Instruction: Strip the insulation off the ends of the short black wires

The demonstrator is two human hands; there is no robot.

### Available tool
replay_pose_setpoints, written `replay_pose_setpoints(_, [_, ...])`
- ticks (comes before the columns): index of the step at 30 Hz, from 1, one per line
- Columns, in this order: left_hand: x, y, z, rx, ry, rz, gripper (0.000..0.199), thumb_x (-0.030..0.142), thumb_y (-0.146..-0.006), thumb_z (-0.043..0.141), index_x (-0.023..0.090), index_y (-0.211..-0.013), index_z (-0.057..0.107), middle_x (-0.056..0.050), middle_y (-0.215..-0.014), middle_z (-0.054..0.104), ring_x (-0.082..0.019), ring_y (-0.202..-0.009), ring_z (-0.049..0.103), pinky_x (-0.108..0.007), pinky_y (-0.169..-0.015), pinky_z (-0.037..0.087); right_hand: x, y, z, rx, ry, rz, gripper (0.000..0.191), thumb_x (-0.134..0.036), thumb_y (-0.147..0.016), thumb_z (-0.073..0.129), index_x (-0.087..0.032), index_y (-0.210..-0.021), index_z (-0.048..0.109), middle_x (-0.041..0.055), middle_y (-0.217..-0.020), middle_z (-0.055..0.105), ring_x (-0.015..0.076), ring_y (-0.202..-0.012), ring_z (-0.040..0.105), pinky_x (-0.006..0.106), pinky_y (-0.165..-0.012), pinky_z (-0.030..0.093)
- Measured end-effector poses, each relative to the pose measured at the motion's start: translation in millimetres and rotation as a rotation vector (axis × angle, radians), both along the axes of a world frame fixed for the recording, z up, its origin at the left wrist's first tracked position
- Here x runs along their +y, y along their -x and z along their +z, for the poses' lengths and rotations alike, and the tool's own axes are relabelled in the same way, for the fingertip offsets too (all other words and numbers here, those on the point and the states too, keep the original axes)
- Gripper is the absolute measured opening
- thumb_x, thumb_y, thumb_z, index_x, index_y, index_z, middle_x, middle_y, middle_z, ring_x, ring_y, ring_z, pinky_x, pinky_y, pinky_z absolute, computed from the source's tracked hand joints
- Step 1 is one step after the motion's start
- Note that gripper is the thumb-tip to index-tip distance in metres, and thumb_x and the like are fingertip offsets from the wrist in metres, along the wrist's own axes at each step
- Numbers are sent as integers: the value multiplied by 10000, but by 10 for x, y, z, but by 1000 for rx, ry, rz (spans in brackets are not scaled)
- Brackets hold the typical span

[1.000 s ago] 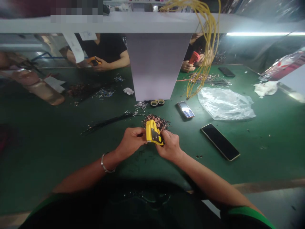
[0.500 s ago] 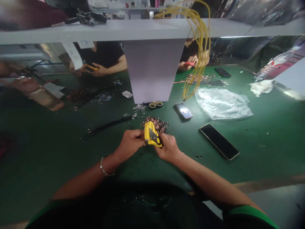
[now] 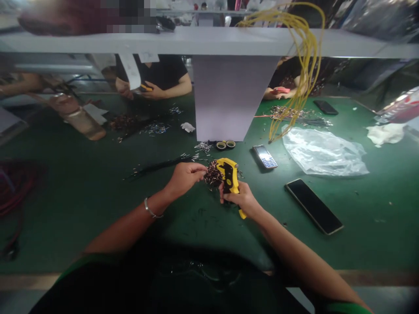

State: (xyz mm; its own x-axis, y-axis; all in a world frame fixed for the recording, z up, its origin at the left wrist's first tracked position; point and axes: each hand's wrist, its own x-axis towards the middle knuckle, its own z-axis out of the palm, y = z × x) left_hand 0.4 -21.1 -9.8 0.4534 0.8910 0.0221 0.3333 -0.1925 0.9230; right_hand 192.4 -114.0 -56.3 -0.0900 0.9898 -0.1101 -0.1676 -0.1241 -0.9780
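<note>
We've got 1 green tabletop point(image 3: 81, 187) with a brown near edge point(image 3: 376, 278). 1 pale shelf point(image 3: 183, 42) spans our view above it; 1 pale upright panel point(image 3: 225, 96) stands between the 2. Blue rail point(image 3: 88, 80) back left, background blurry. Lighting's uneven, tabletop greener and brighter far right.

Place: factory-style assembly workshop | shared green-topped counter point(image 3: 131, 226) with small cut wire pieces in a copper-brown pile point(image 3: 213, 175) | coiled yellow cables point(image 3: 307, 65) hanging from a long grey shelf point(image 3: 170, 42) | people opposite, one in a black short-sleeved top point(image 3: 166, 69), hold orange and red hand tools
</note>
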Motion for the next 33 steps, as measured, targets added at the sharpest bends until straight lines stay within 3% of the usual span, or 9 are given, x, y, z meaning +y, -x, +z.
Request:
replay_pose_setpoints(6, [102,68,14,-57,19,-20,342,171,-731,582,119,-1037,727,-23,-645,678,-79,-508,554,-192,-473,451,5,-35,-61,165,58,155,267,-165,-609,699,-127,-871,665,31,-653,703,199,-574,666,346,-619,526])
replay_pose_setpoints(11, [55,57,41,-65,7,3,189,148,-705,570,120,-818,719,-32,-634,679,-83,-528,574,-191,-484,451,-11,-24,-112,234,61,237,294,-161,-647,729,-124,-934,677,45,-706,710,216,-624,682,392,-679,548])
replay_pose_setpoints(16, [37,45,0,-16,-134,13,135,174,-704,608,151,-739,737,-12,-626,682,-94,-575,575,-199,-511,426,6,-26,-174,274,73,308,343,-184,-614,772,-123,-941,690,53,-730,716,233,-636,688,421,-685,557])
replay_pose_setpoints(21, [20,44,-22,10,-184,16,143,199,-722,623,157,-753,755,-32,-697,720,-116,-640,609,-222,-562,445,22,-23,-233,283,79,336,373,-192,-601,797,-120,-952,696,58,-743,725,234,-645,696,410,-686,559])
replay_pose_setpoints(33, [-30,17,11,-14,-118,-11,134,199,-718,637,164,-748,763,-34,-699,738,-129,-635,636,-246,-596,466,-12,-20,-194,240,83,337,368,-220,-606,806,-128,-942,687,51,-713,712,231,-624,685,416,-658,569])
